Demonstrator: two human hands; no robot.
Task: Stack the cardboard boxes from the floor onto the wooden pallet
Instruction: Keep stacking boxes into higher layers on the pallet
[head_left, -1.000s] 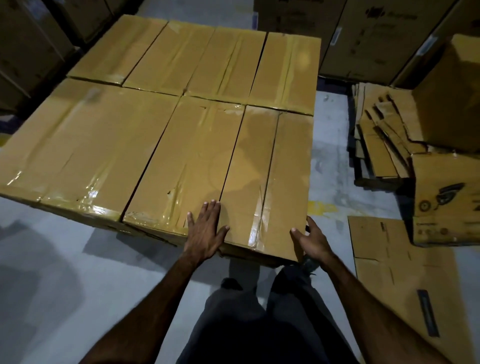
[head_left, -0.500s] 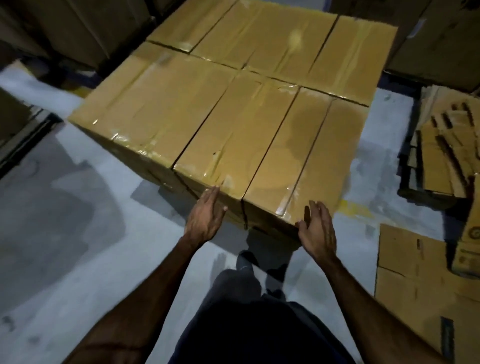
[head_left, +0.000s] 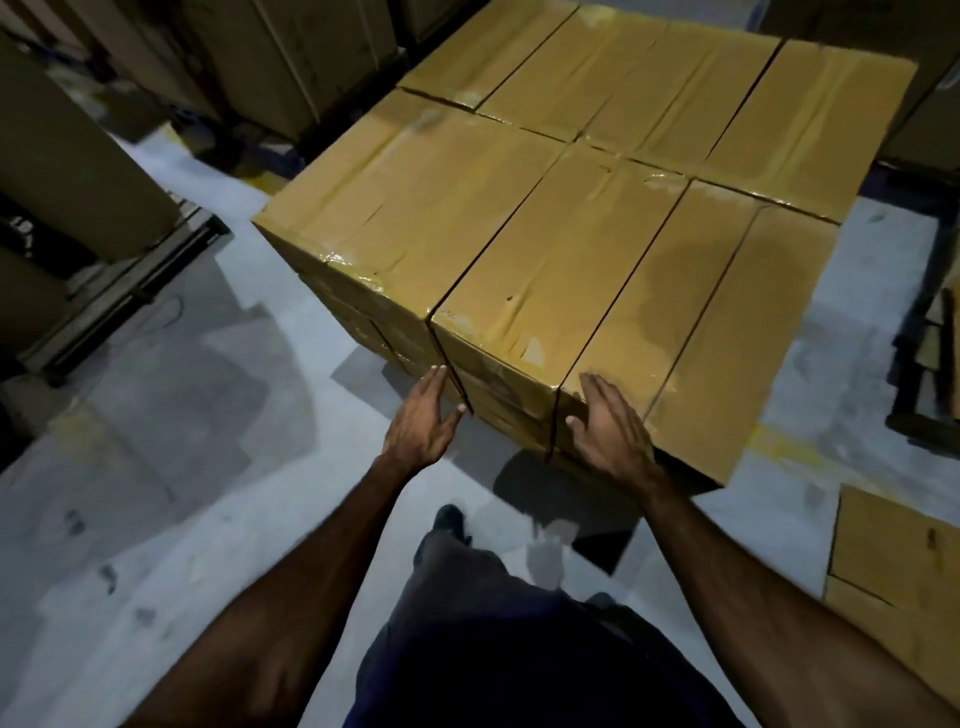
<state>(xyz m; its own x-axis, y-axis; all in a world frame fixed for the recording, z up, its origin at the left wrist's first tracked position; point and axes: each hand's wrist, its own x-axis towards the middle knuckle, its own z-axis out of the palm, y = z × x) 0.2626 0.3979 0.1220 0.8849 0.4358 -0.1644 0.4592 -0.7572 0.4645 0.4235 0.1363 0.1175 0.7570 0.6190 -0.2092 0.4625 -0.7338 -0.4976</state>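
Both grips open, fingers straight — left hand (head_left: 422, 422) and right hand (head_left: 609, 427) flank the near end of one stacked cardboard box (head_left: 561, 265), seemingly touching its sides.

pallet hidden under boxes (head_left: 571, 218), flattened cardboard (head_left: 904, 582) cut off right

hands (head_left: 519, 426) before stacked boxes (head_left: 561, 218), on floor (head_left: 218, 493)

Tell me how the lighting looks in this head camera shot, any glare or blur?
Head view: dim overall; glare on the tape at the stacked boxes near corner; hard shadows on the floor; slight motion blur on both hands, left, right; wide-angle bending at the edges.
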